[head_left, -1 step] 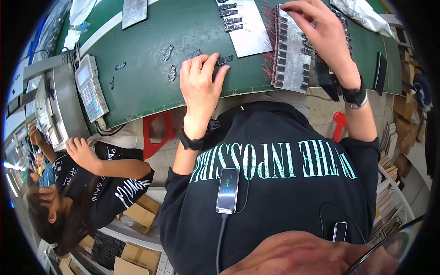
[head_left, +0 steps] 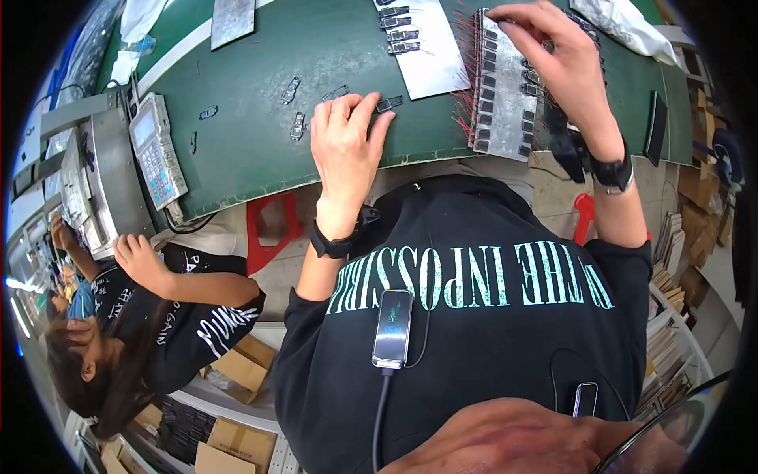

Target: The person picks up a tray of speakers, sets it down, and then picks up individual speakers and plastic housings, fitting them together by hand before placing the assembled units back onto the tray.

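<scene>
My left hand [head_left: 343,146] rests on the green table with its thumb spread from its fingers, holding nothing that I can see. A small black part with a frame-like body [head_left: 389,103] lies just beyond its thumb, and another [head_left: 335,92] touches or lies right behind its fingertips. Over at the far right, my right hand [head_left: 557,55] has thumb and forefinger pinched on a small dark part at the far end of a metal plate [head_left: 504,103]. That plate carries rows of black rectangular parts, with thin red wires [head_left: 464,79] sticking out along its left side.
A second metal plate [head_left: 438,67] holds several wired black parts. Loose parts [head_left: 290,90] lie left of my left hand. A grey keypad device [head_left: 156,150] stands at the table's left, where another person [head_left: 197,300] works. A white cloth bag [head_left: 624,28] lies far right.
</scene>
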